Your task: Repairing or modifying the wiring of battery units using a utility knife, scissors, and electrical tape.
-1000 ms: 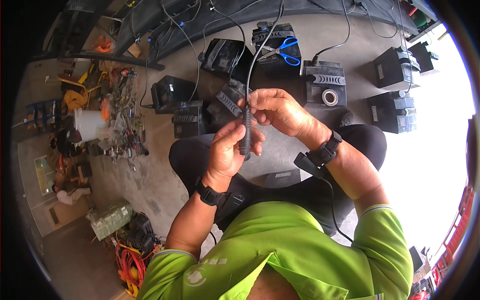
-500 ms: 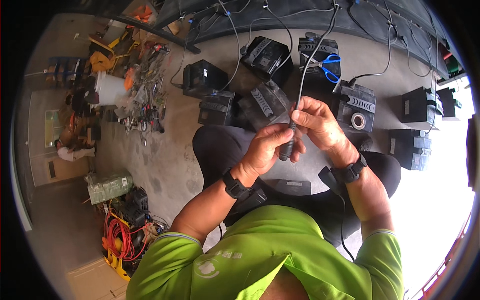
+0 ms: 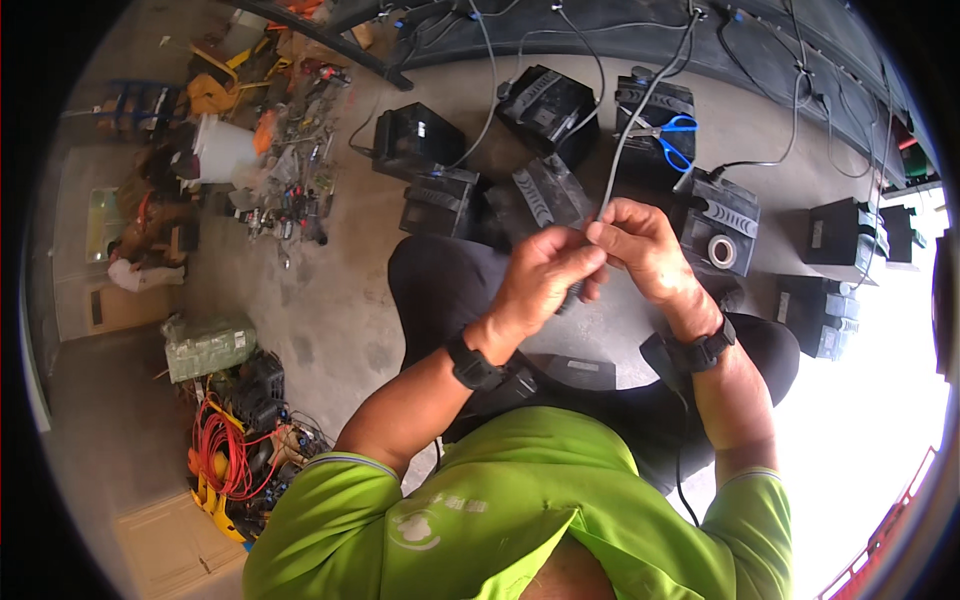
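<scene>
A grey cable (image 3: 620, 148) hangs down from the dark frame to my two hands, which meet in front of my lap. My left hand (image 3: 548, 272) is closed around the cable's lower end, and a bit of the black ribbed connector (image 3: 570, 299) shows below its fingers. Close against it, my right hand (image 3: 645, 248) pinches the cable with thumb and fingers just above. The fingers cover most of the connector. Beyond my hands stands a black battery box (image 3: 545, 195) with a grey handle. Blue-handled scissors (image 3: 672, 140) lie on another black box (image 3: 650, 95).
A roll of tape (image 3: 721, 252) rests on the box (image 3: 735, 205) to the right. More black boxes (image 3: 815, 315) stand farther right. Loose tools (image 3: 290, 200) and a white bucket (image 3: 222, 150) are at the left. Red cable (image 3: 222, 455) lies in a heap at lower left; a person (image 3: 145, 272) sits far left.
My left hand has slid up along the connector toward my right hand, covering more of it. The view has shifted slightly, and my right hand keeps its pinch on the cable.
</scene>
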{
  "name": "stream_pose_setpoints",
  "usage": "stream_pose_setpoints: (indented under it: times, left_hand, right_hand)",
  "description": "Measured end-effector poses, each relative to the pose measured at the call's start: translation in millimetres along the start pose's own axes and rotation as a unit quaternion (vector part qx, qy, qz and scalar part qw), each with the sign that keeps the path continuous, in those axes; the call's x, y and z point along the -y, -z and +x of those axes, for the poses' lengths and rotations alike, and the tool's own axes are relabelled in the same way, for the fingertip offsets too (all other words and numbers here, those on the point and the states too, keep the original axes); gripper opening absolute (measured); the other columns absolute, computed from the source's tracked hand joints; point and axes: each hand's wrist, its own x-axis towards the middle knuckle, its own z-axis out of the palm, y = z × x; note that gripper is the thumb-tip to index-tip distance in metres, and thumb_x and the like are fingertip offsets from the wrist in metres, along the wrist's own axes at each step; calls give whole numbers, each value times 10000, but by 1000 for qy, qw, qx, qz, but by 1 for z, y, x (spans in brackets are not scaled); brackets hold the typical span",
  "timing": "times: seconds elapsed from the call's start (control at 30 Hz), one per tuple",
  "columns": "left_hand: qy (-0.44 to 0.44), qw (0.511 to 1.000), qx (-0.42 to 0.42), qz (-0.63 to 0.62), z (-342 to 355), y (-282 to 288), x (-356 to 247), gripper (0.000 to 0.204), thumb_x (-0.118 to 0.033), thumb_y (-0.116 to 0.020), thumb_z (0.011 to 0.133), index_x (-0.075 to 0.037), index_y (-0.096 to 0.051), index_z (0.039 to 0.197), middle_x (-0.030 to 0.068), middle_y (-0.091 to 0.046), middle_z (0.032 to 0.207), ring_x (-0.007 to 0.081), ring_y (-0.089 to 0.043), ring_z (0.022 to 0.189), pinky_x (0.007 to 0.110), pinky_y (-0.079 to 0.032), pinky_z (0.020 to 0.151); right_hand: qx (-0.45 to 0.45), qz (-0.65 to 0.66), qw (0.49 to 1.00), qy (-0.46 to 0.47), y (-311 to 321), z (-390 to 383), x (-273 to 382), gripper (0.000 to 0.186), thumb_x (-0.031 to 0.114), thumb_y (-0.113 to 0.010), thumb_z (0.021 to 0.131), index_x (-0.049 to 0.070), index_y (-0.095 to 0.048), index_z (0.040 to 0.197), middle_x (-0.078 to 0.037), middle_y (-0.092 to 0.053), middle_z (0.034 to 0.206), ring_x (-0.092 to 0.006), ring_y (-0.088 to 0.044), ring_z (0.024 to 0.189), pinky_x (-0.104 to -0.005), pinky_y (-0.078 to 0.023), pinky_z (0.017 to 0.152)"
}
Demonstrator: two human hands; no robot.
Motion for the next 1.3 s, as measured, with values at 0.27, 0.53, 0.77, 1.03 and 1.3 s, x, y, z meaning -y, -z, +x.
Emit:
stream_pose_setpoints:
  times: [0.27,0.53,0.77,1.03,1.3]
  left_hand:
    - [-41,974,-100,200,-7,27,-11,193,-104,-683,882,26,-618,1009,45,-653,767,71,-572,611,208,-471,549]
    - [-87,895,-101,425,-5,33,-18,238,-63,-709,842,49,-627,1035,62,-678,803,77,-596,675,230,-483,603]
    - [-107,838,-72,530,-4,21,-28,322,-86,-729,803,70,-619,1062,195,-700,944,211,-685,878,318,-526,760]
    - [-88,841,-62,530,-4,16,-34,312,-85,-731,796,65,-626,1048,188,-700,928,195,-679,853,307,-522,755]
    - [-39,904,-48,423,1,29,-33,210,-19,-690,816,64,-638,1001,29,-645,721,38,-511,552,205,-392,479]
  right_hand:
    - [-99,-355,911,184,18,6,9,82,96,-710,842,39,-681,894,-44,-619,805,-133,-574,733,-292,-477,665]
    - [-39,-651,630,421,6,12,11,311,163,-713,717,167,-715,1028,-35,-636,1128,-294,-465,1257,-526,-309,1093]
    - [10,-729,575,372,13,19,-6,246,153,-618,788,168,-711,1015,1,-653,1060,-245,-514,1209,-551,-262,1136]
    - [11,-724,574,383,13,18,-9,183,155,-611,771,136,-693,934,-2,-622,917,-216,-560,1073,-548,-272,1129]
    - [30,-696,596,399,8,18,-10,152,132,-619,743,125,-669,886,-2,-588,828,-198,-586,947,-530,-316,1102]
